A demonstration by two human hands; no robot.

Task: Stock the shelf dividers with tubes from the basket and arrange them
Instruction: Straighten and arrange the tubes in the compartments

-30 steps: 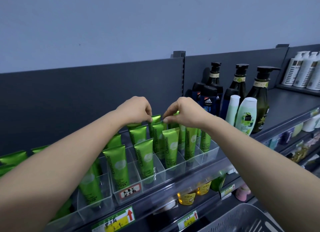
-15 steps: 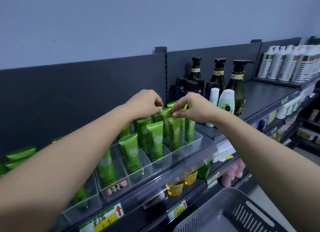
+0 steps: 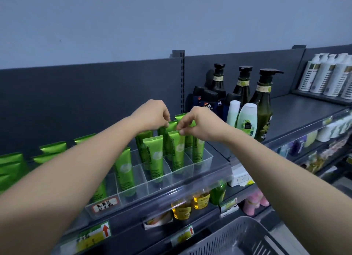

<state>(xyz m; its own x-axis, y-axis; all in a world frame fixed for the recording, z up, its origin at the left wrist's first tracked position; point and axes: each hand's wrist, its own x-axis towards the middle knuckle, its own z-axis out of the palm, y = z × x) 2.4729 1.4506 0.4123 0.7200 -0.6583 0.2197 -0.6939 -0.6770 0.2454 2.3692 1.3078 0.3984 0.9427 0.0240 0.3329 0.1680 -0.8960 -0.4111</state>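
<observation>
Left of the clear plastic divider tray (image 3: 202, 159), more shiny green tubes with flat crimped tops (image 3: 53, 147) stand in rows on the same shelf. On the tray's front left wall is a red-bordered white label (image 3: 105, 205) with handwritten characters too blurred to read. Below the tray, yellow price tags with red up-arrows (image 3: 93, 235) line the shelf edge. Inside the tray, green plastic tubes printed "Chamomile" (image 3: 154, 157) stand upright, caps down. Over the tray's back rows the left hand (image 3: 152, 115) curls its fingers and pinches the crimped top of a back tube (image 3: 172, 123). The right hand (image 3: 202, 124) pinches the top corner of the front tube (image 3: 177, 150) in the tray's second compartment from the right. Right of the tray stand dark bottles marked "adidas" (image 3: 209, 103), white squeeze bottles (image 3: 246, 119) and dark green pump bottles (image 3: 263, 106). Below and right of the tray sits the grey perforated plastic basket (image 3: 247, 233).
</observation>
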